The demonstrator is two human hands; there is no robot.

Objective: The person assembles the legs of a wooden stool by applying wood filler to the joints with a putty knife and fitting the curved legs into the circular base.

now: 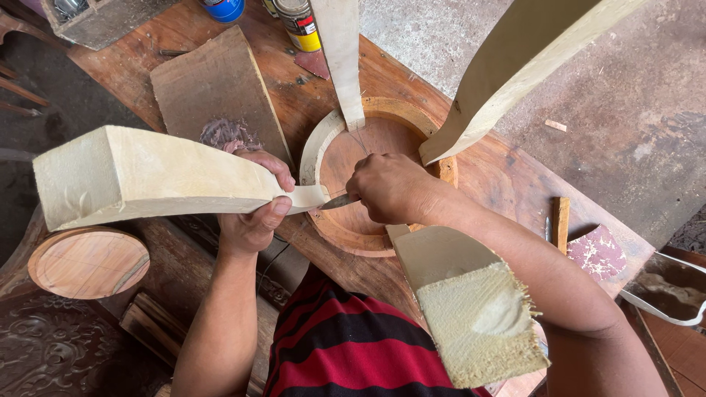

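Note:
My left hand (pixel 256 206) grips the narrow end of a pale curved wooden leg (pixel 140 173), where it meets a round wooden ring (pixel 323 143) lying on the workbench. My right hand (pixel 390 187) is closed on a small metal-tipped tool (pixel 340 200), whose point touches the joint between that leg and the ring. Three more pale legs rise from the ring: one at the back (pixel 342 59), one to the upper right (pixel 515 66), one toward me (pixel 471 301).
A worn wooden workbench (pixel 507 176) holds a flat board (pixel 217 88), cans (pixel 301 26) at the far edge, a small wood stick (pixel 561 220) and patterned sandpaper (pixel 597 254). A round wooden disc (pixel 88 262) lies lower left. Concrete floor is at right.

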